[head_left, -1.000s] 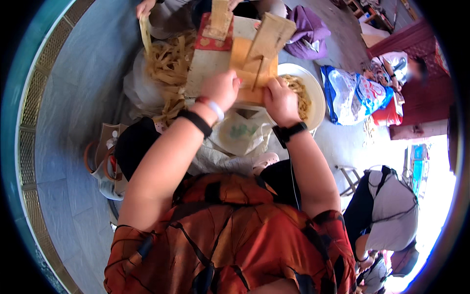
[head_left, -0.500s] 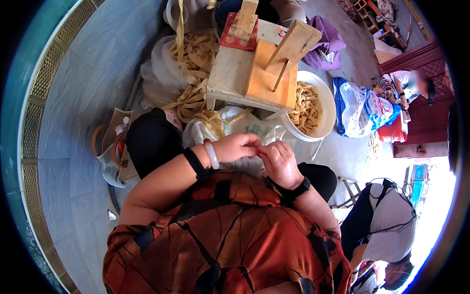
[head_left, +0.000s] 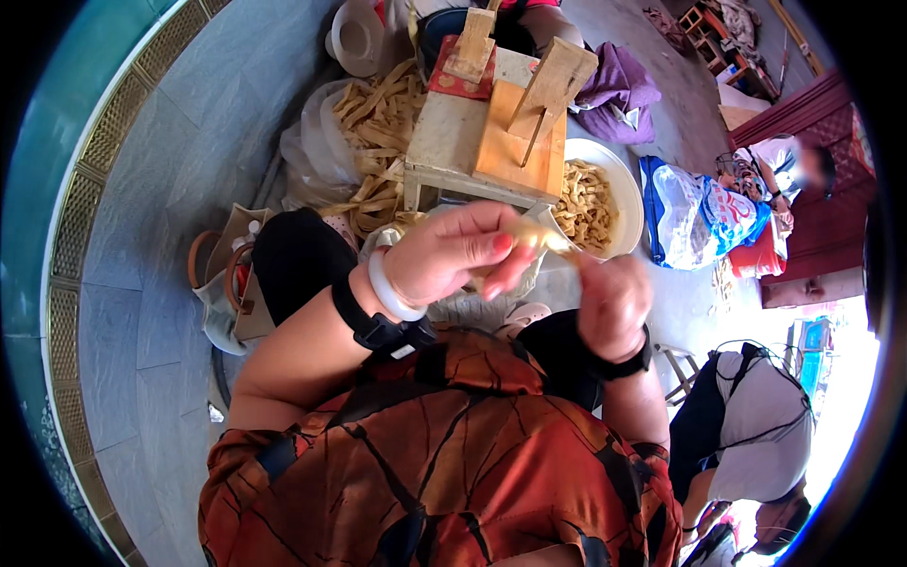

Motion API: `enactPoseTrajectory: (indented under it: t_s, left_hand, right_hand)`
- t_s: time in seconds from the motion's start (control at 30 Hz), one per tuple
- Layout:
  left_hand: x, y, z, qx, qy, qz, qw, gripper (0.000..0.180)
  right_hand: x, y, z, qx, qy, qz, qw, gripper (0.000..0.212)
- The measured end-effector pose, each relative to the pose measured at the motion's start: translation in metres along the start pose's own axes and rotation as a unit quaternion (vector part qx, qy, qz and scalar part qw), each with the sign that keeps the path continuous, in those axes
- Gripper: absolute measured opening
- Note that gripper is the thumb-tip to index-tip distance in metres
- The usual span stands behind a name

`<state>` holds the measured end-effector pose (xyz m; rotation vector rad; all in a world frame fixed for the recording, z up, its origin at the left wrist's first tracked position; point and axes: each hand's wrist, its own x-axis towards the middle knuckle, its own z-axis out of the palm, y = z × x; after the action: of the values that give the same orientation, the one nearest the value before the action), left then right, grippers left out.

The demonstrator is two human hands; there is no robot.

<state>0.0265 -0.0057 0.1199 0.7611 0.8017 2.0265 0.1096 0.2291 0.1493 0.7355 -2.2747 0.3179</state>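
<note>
Between my two hands, above my lap, a pale yellow strip [head_left: 540, 236] is stretched. My left hand [head_left: 444, 253] pinches one end between thumb and fingers, its other fingers curled. My right hand [head_left: 614, 300] is closed on the other end and smeared by motion. Beyond them stands a low white bench [head_left: 442, 137] bearing an orange-brown board [head_left: 496, 142] with a wooden upright [head_left: 557, 80]. A heap of similar long strips [head_left: 383, 106] lies in clear plastic [head_left: 307, 142] left of the bench. At its right, a white tub [head_left: 631, 203] holds short, twisted yellowish pieces [head_left: 583, 208].
A purple cloth bundle [head_left: 624, 90] lies beyond the tub, and a blue-and-white plastic bag [head_left: 704, 213] stands right of it. A tote bag [head_left: 225, 248] sits by my left knee. One person [head_left: 765, 425] bends at the lower right; another [head_left: 779, 175] is farther off.
My hands have come up and moved apart from being pressed together near my lap. The strip now shows between them. The view has shifted slightly.
</note>
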Motion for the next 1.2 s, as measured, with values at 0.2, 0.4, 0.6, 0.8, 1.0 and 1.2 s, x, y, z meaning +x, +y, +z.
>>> enactPoseTrajectory:
  t_s: [0.2,0.4,0.6,0.8,1.0,1.2]
  left_hand:
    - [0.014,-0.039,-0.012,0.569,0.054,0.254,0.780,0.041]
    - [0.000,-0.086,-0.024,0.665,0.014,-0.044,0.745,0.012]
    - [-0.001,-0.111,-0.069,0.135,-0.017,-0.250,0.959,0.015]
    - [-0.001,-0.113,-0.062,0.477,0.069,-0.023,0.876,0.026]
    - [0.003,-0.115,-0.059,0.654,0.095,0.159,0.734,0.023]
    - [0.002,-0.111,-0.062,0.670,0.093,0.184,0.713,0.020]
  right_hand:
    - [-0.019,-0.026,0.029,0.377,-0.145,0.146,0.903,0.024]
    - [-0.064,-0.019,0.077,0.203,-0.114,0.102,0.967,0.021]
    - [-0.069,-0.013,0.093,0.220,-0.119,0.143,0.958,0.016]
    - [-0.103,0.004,0.129,0.650,-0.039,0.571,0.499,0.008]
    - [-0.089,0.023,0.136,0.726,-0.078,0.563,0.387,0.009]
    - [-0.066,0.008,0.115,0.625,-0.111,0.594,0.495,0.007]
